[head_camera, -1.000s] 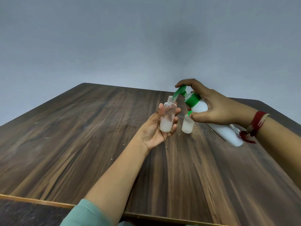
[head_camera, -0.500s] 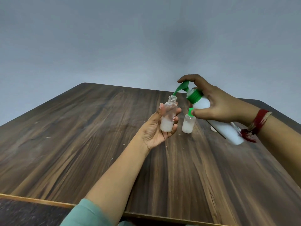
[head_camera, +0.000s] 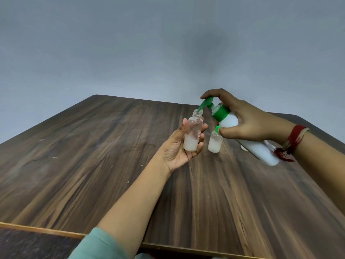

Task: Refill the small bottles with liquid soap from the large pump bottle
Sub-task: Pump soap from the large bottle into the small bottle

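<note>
A capped small bottle stands on the wooden table.

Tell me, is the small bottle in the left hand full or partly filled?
Partly filled. The small clear bottle in the left hand shows white soap only in its bottom part; above, it looks empty.

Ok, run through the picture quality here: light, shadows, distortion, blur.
Head view: soft, even light, no glare on the table; head view: a faint, diffuse shadow on the grey wall; head view: wide-angle stretch splays the table's edges; head view: the held small bottle and large pump bottle read fairly sharp.
</note>
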Action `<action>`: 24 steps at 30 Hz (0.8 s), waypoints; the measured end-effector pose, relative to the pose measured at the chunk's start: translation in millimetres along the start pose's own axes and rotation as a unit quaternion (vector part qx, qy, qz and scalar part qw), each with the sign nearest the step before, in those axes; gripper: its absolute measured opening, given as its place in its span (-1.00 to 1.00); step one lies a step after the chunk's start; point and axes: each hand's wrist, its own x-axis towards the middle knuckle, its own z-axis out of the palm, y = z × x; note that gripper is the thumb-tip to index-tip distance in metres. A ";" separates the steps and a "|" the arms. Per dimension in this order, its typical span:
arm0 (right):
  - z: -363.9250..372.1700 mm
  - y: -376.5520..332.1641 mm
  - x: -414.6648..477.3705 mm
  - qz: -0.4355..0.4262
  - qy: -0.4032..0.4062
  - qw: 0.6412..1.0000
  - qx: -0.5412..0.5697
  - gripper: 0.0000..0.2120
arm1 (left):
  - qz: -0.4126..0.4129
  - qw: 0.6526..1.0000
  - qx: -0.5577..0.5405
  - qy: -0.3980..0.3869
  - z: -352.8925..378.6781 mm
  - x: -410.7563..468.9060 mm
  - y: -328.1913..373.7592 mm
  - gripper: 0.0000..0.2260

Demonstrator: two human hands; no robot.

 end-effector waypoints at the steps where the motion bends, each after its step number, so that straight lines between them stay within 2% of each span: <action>1: 0.8 -0.1 -0.1 0.000 -0.002 1.000 0.000 -0.33 | 0.001 1.000 0.001 0.001 0.0 0.0 0.0 -0.49; 13: -1.2 -1.6 1.5 -0.011 0.030 0.999 0.012 -0.33 | 0.000 1.000 0.012 0.005 0.2 0.3 -0.6 -0.48; 18: -4.1 2.0 -2.2 -0.012 0.016 1.000 0.005 -0.33 | 0.003 1.000 -0.001 -0.005 -0.7 0.4 1.1 -0.49; 24: -9.0 6.4 -6.4 -0.042 -0.028 0.996 0.078 -0.32 | -0.001 1.000 0.012 -0.006 0.0 -0.3 0.7 -0.50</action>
